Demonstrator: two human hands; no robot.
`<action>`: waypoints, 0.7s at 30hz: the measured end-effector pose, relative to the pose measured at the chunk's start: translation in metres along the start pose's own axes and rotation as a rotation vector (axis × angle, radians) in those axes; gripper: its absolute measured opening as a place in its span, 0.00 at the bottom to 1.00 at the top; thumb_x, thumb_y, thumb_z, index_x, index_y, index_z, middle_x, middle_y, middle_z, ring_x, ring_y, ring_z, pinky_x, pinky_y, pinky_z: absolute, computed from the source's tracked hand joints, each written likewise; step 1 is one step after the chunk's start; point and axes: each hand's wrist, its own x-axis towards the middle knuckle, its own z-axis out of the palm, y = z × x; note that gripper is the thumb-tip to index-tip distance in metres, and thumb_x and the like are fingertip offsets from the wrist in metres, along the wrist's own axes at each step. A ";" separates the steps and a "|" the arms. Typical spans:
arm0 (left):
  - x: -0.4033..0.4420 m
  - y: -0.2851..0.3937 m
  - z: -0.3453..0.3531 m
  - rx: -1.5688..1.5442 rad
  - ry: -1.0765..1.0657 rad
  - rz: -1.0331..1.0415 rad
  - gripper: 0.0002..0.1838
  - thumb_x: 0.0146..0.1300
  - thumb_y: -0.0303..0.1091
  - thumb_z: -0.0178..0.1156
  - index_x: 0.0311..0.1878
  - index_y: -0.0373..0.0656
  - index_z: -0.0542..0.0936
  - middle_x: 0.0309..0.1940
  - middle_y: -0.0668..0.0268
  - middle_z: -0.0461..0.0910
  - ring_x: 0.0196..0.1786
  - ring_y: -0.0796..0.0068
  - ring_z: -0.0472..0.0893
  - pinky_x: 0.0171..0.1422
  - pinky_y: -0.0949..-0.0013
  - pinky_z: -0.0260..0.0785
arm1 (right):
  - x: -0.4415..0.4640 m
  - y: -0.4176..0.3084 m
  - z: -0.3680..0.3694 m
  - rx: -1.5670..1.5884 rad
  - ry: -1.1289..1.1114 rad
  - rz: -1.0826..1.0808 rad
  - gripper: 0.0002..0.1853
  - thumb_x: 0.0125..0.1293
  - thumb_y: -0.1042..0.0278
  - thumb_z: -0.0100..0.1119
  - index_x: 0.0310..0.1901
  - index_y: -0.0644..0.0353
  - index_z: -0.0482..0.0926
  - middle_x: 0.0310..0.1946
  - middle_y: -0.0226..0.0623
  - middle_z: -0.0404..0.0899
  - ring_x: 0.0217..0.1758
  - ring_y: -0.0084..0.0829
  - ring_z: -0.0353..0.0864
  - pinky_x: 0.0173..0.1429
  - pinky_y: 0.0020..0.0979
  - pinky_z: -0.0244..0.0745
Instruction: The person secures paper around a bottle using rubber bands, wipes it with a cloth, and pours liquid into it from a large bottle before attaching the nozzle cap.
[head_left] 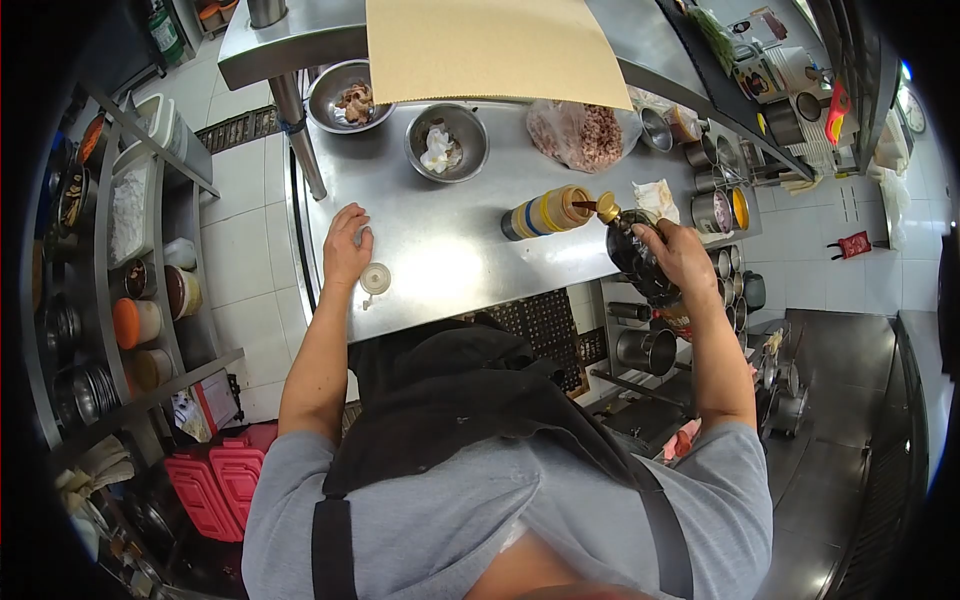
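Observation:
My right hand [680,258] is wrapped round a big dark bottle [630,250] with a yellow neck. The bottle is tilted, and a dark reddish-brown liquid [586,205] runs from its neck into the open mouth of a plastic squeeze bottle [548,213]. That squeeze bottle stands on the steel table and has yellow and blue bands round it. My left hand [348,245] lies on the table near its left edge, fingers stretched out, holding nothing. Just beside it is a small round pale lid [375,279] with a nozzle.
Behind are two steel bowls, one with meat [355,103] and one with white stuff [440,152], and a plastic bag of minced meat [575,135]. A brown sheet [495,50] hangs over the shelf. A crumpled white cloth [656,200] lies right. Shelving [180,340] stands left.

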 end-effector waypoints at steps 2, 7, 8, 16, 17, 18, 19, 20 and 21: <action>0.000 0.000 0.000 0.003 0.000 0.000 0.10 0.55 0.22 0.60 0.41 0.35 0.83 0.52 0.58 0.81 0.62 0.59 0.76 0.67 0.62 0.69 | 0.000 0.001 0.000 0.006 -0.003 -0.008 0.33 0.67 0.39 0.57 0.34 0.73 0.80 0.27 0.61 0.79 0.36 0.60 0.80 0.42 0.49 0.73; 0.000 -0.001 0.001 0.003 0.004 0.010 0.10 0.55 0.23 0.59 0.41 0.36 0.83 0.51 0.59 0.81 0.63 0.59 0.76 0.67 0.62 0.70 | -0.001 -0.002 0.000 0.002 0.002 -0.008 0.33 0.67 0.39 0.57 0.34 0.72 0.80 0.27 0.61 0.79 0.37 0.61 0.80 0.42 0.49 0.73; 0.000 -0.001 0.001 0.003 0.004 0.010 0.10 0.55 0.23 0.59 0.41 0.36 0.83 0.51 0.59 0.81 0.63 0.59 0.76 0.67 0.62 0.70 | -0.002 -0.003 -0.001 0.009 -0.004 0.011 0.33 0.67 0.39 0.57 0.34 0.73 0.80 0.27 0.62 0.79 0.37 0.61 0.80 0.42 0.49 0.73; 0.000 0.001 -0.001 0.003 -0.002 0.006 0.10 0.55 0.23 0.59 0.41 0.36 0.82 0.52 0.60 0.80 0.63 0.60 0.76 0.66 0.62 0.70 | -0.001 0.002 0.003 0.001 -0.002 -0.005 0.33 0.67 0.38 0.57 0.34 0.73 0.80 0.27 0.63 0.79 0.37 0.62 0.79 0.43 0.50 0.73; 0.000 0.001 -0.001 0.002 -0.003 0.006 0.10 0.55 0.23 0.59 0.41 0.36 0.82 0.52 0.60 0.80 0.63 0.60 0.76 0.66 0.62 0.70 | -0.001 0.002 0.003 0.000 -0.004 -0.009 0.33 0.67 0.38 0.57 0.34 0.73 0.80 0.27 0.63 0.79 0.37 0.62 0.79 0.43 0.50 0.73; 0.001 0.001 -0.001 0.002 -0.006 0.001 0.10 0.55 0.23 0.59 0.41 0.36 0.82 0.52 0.60 0.80 0.63 0.60 0.76 0.66 0.62 0.70 | -0.001 0.001 0.002 0.000 -0.004 -0.008 0.33 0.67 0.38 0.57 0.34 0.73 0.80 0.27 0.63 0.79 0.37 0.62 0.79 0.43 0.50 0.73; 0.001 0.001 -0.001 0.001 -0.009 -0.004 0.10 0.55 0.23 0.59 0.41 0.36 0.82 0.52 0.59 0.80 0.62 0.60 0.76 0.67 0.62 0.69 | -0.001 -0.001 0.001 0.003 -0.016 0.003 0.33 0.67 0.38 0.57 0.35 0.73 0.80 0.27 0.63 0.79 0.37 0.62 0.79 0.43 0.50 0.73; 0.001 0.001 -0.001 0.000 -0.009 -0.004 0.10 0.55 0.23 0.59 0.41 0.36 0.82 0.52 0.59 0.80 0.62 0.60 0.76 0.67 0.62 0.69 | -0.001 -0.002 0.000 0.006 -0.027 0.014 0.33 0.67 0.38 0.56 0.35 0.72 0.80 0.27 0.63 0.79 0.37 0.62 0.79 0.43 0.50 0.73; 0.000 0.001 0.000 0.001 -0.010 -0.005 0.10 0.55 0.23 0.59 0.41 0.36 0.82 0.52 0.59 0.80 0.62 0.60 0.76 0.67 0.62 0.69 | -0.001 -0.001 0.001 0.005 -0.028 0.014 0.33 0.67 0.38 0.56 0.35 0.72 0.80 0.27 0.63 0.79 0.37 0.62 0.79 0.43 0.50 0.73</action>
